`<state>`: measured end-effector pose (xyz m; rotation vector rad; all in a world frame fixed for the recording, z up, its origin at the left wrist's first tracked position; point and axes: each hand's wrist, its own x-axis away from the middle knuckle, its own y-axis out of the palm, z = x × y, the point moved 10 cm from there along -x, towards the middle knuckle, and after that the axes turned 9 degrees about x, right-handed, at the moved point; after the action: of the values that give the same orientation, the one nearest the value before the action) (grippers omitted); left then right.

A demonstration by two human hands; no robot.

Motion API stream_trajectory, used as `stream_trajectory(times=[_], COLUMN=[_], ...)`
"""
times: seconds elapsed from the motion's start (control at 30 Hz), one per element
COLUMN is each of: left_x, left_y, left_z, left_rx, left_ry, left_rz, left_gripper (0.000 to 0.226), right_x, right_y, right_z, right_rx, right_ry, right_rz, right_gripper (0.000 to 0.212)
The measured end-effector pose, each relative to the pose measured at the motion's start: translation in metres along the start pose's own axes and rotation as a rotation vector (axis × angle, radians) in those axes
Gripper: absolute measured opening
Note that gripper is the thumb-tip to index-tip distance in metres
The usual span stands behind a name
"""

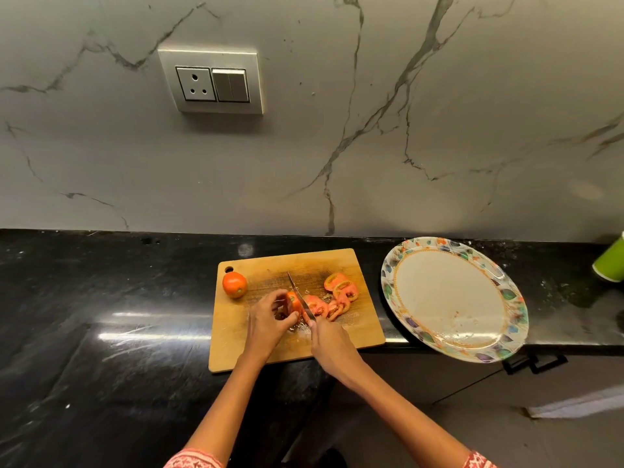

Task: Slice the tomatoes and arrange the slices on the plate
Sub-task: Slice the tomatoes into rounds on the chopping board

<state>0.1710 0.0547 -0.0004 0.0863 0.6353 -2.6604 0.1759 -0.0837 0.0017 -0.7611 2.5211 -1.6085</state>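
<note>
Left hand curled on tomato piece, right hand apparently round knife.

Kitchen setting. A grey marble-patterned wall, crossed by dark branching veins, is seen behind a black polished stone countertop. A metal-framed switch plate is mounted on the wall, with a three-pin socket at the left and two rocker switches at the right. Streaks of reflected light are shown on the countertop. Below its front edge, a dark cabinet front with a black handle is partly visible at lower right.
</note>
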Motion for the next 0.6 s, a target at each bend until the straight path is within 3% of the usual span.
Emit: stream_trajectory(times=[0.23, 0.6], left_x=[0.001, 0.003], left_y=[0.000, 0.002], left_z=[0.007, 0.011], left_rx=[-0.010, -0.019], left_ry=[0.023, 0.050], left_rz=[0.038, 0.033], left_gripper=[0.040, 0.044], right_x=[0.001, -0.013], right_y=[0.000, 0.000], right_z=[-0.002, -0.006], right_rx=[0.044, 0.034], right_ry=[0.028, 0.057], right_rz=[-0.003, -0.033], right_gripper=[0.036, 0.035])
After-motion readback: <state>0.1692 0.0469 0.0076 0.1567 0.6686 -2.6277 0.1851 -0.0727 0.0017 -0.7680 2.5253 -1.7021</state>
